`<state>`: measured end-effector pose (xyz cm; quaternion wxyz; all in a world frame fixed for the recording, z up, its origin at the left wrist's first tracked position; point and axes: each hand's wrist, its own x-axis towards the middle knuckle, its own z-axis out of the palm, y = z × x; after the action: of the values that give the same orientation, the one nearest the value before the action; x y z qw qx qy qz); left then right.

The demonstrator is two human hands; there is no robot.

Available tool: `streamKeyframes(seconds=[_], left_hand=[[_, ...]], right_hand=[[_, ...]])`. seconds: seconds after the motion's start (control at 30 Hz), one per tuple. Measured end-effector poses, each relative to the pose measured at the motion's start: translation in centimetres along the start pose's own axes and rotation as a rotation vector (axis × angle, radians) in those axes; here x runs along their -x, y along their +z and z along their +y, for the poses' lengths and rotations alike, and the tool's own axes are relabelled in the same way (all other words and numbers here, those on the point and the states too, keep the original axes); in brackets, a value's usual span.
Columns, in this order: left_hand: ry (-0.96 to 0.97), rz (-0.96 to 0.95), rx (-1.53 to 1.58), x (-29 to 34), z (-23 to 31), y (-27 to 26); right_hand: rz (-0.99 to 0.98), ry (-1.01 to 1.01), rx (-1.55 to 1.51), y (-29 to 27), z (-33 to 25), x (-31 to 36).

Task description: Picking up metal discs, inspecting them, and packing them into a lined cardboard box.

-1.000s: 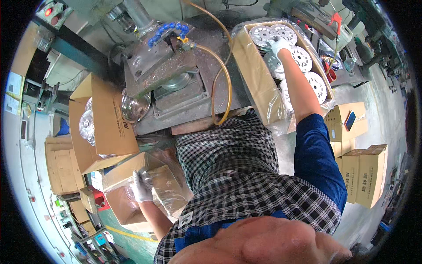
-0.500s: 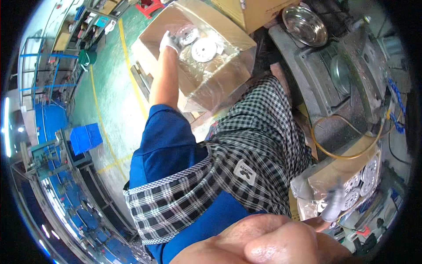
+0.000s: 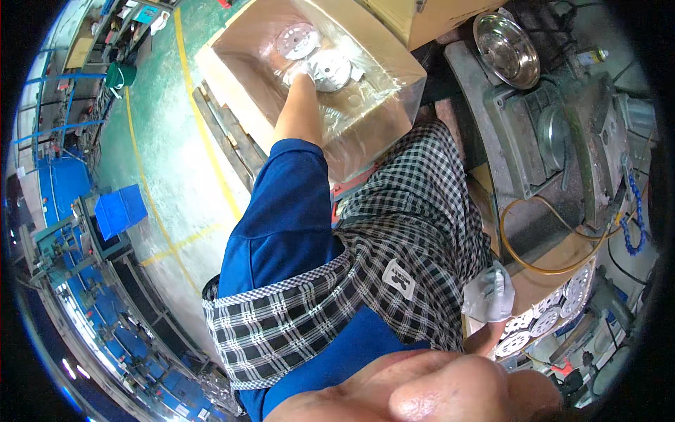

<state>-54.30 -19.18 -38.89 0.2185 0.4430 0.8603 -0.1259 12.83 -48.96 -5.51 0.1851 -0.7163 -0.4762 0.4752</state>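
Note:
My left hand (image 3: pixel 300 73), in a white glove, reaches down inside a cardboard box (image 3: pixel 242 77) lined with clear plastic. It is at the near left edge of a pale round metal disc (image 3: pixel 332 70) with holes; its fingers are too unclear to tell whether they grip it. A second perforated disc (image 3: pixel 297 41) lies just beyond. At the lower right, my right hand (image 3: pixel 494 294) wears a pale glove, fingers stretched out and nothing visible in them. It is beside another plastic-lined box (image 3: pixel 532 290), where several perforated discs (image 3: pixel 545 322) lie.
A grey metal machine (image 3: pixel 513 141) stands on my right, with a shiny steel bowl (image 3: pixel 508 50) at its far end. A yellowish hose (image 3: pixel 517 260) loops near the right-hand box. A wooden pallet (image 3: pixel 228 137) shows under the left box. A blue bin (image 3: pixel 121 211) stands farther left.
My left hand has moved from the box's left side inward to the nearer disc. My right hand has moved away from the discs, leftward and up toward my apron. The view has shifted slightly.

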Motion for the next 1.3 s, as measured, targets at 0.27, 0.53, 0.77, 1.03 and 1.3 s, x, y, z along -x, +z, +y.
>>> streamKeyframes(seconds=[0.27,0.53,0.77,1.03,1.3], left_hand=[[-0.010,-0.125,0.753,8.2,-1.1,-9.2],[-0.022,0.017,0.623,10.7,-1.8,-12.1],[0.106,-0.377,1.833,12.9,-8.2,-14.9],[0.483,-0.264,1.943,26.5,4.6,-23.7],[0.985,-0.771,1.498,33.4,18.1,-23.6]], right_hand=[[-0.052,0.131,-0.043,-0.1,-2.8,-1.5],[-0.101,0.139,-0.135,0.7,-1.8,-2.6],[-0.072,0.133,-0.142,1.6,-0.6,-3.0],[-0.275,-0.083,-0.215,4.1,-5.0,-6.3],[-0.462,0.076,-1.078,8.0,-6.9,-10.4]])
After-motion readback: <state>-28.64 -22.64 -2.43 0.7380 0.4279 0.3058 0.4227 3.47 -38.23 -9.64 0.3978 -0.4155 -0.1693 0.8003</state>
